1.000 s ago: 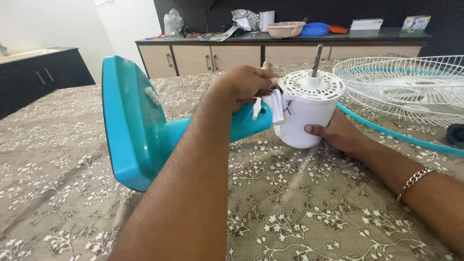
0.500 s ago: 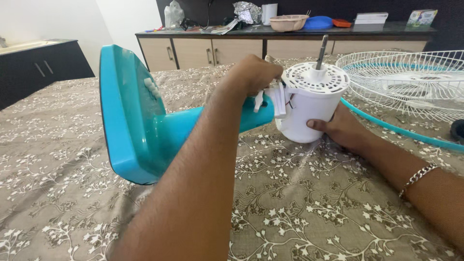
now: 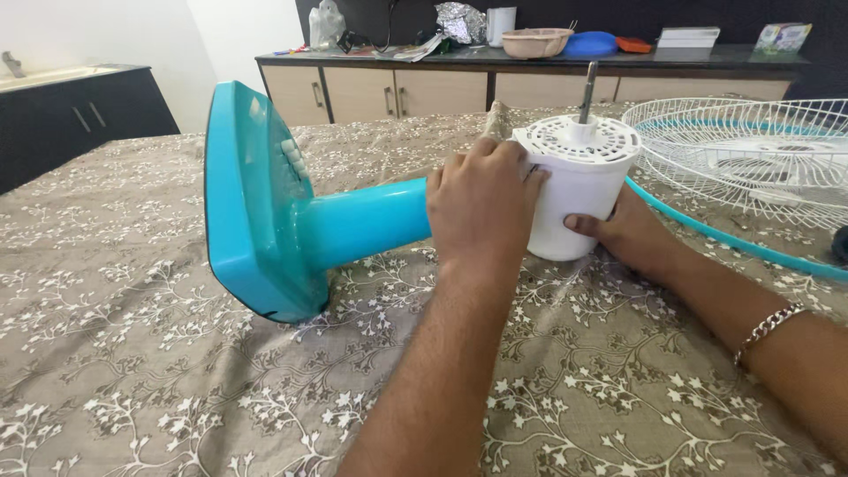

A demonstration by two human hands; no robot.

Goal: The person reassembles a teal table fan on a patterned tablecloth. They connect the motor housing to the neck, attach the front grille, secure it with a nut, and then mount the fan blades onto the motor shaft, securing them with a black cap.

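Observation:
A table fan lies on its side on a patterned cloth. Its turquoise base (image 3: 252, 199) stands on edge at the left, and the turquoise stem (image 3: 367, 221) runs right to the white motor housing (image 3: 579, 181), which has a metal shaft (image 3: 589, 88) pointing up. My left hand (image 3: 481, 208) wraps over the joint between stem and housing, hiding it. My right hand (image 3: 623, 234) holds the housing from below at its right side; a chain bracelet (image 3: 764, 331) is on that wrist.
A white wire fan guard (image 3: 751, 159) with a turquoise rim lies at the right, close behind my right arm. A long cabinet (image 3: 495, 84) at the back carries bowls, foil and boxes. A dark cabinet (image 3: 79, 110) stands at the far left.
My left hand has come down from the top of the joint and now grips over it from the near side, covering the white bracket. The fan's base has shifted slightly to the right.

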